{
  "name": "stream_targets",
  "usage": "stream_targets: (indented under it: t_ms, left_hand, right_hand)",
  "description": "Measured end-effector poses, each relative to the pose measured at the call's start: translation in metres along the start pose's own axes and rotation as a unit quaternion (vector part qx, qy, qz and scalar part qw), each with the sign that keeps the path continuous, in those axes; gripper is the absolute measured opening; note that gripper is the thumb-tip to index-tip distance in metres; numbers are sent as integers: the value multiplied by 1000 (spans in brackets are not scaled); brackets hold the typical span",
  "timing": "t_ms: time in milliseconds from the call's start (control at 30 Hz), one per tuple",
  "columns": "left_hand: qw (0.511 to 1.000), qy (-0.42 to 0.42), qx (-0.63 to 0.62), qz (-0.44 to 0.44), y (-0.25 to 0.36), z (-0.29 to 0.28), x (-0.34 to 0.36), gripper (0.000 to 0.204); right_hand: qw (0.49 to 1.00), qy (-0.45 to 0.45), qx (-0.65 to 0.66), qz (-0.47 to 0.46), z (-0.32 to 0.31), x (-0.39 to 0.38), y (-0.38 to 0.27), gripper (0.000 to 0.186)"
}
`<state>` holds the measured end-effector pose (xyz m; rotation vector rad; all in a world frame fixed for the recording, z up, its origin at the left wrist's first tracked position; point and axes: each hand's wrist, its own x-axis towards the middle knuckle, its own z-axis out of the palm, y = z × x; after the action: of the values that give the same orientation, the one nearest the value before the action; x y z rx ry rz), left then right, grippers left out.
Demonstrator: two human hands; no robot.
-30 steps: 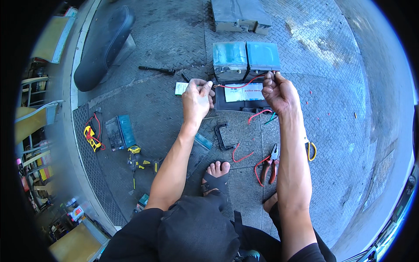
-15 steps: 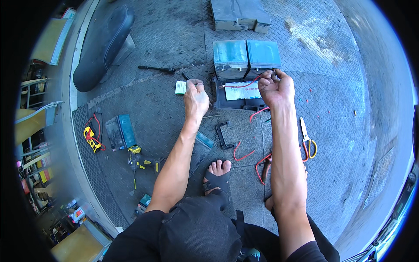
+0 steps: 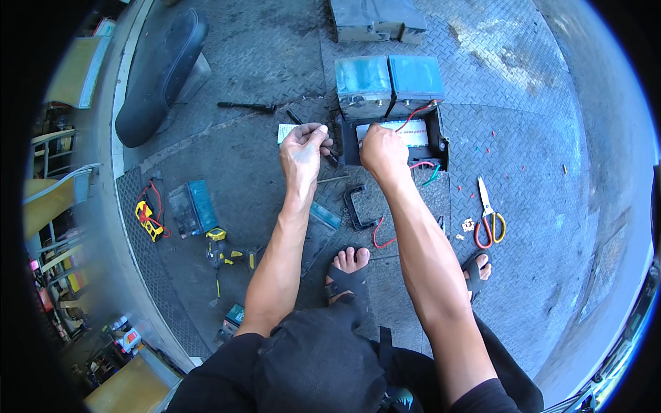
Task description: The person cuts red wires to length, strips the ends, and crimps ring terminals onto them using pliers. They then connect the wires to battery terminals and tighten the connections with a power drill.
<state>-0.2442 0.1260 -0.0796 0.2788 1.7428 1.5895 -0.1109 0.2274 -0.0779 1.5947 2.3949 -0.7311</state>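
Note:
My left hand (image 3: 303,155) has its fingertips pinched beside the black tray, over something I cannot make out. My right hand (image 3: 382,148) is closed at the end of a red wire (image 3: 413,113) that runs up to a terminal on the right blue-topped battery (image 3: 415,76). A second battery (image 3: 361,79) stands beside it. Below both is the black tray (image 3: 438,158), with a white printed strip (image 3: 413,138) inside. Cut red and green wires (image 3: 432,175) lie at its lower edge. A small white-green box (image 3: 285,131) sits left of my left hand.
Scissors (image 3: 486,206) lie right; a black bracket (image 3: 354,210), a drill (image 3: 219,251), a yellow tool (image 3: 148,220), another battery (image 3: 196,203) and a bar (image 3: 244,105) lie lower and left. A seat (image 3: 162,76) stands upper left, a casing (image 3: 375,24) at top. My feet (image 3: 348,265) are below.
My right hand has left the battery terminal, moving left and down over the tray, with the red wire now slanting toward it. My left hand has shifted slightly left.

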Motion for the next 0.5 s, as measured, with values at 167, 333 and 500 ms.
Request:
stream_targets:
  t_ms: [167, 333, 500]
  left_hand:
    - [999, -16, -34, -9, 7, 2, -6, 22]
    - [998, -40, -46, -17, 7, 12, -13, 20]
    - [999, -35, -19, -5, 3, 12, -11, 19]
  right_hand:
    - [1000, -9, -16, -9, 14, 21, -5, 25]
    - [995, -39, -54, -73, 8, 24, -2, 26]
    - [994, -90, -38, -42, -25, 32, -7, 30]
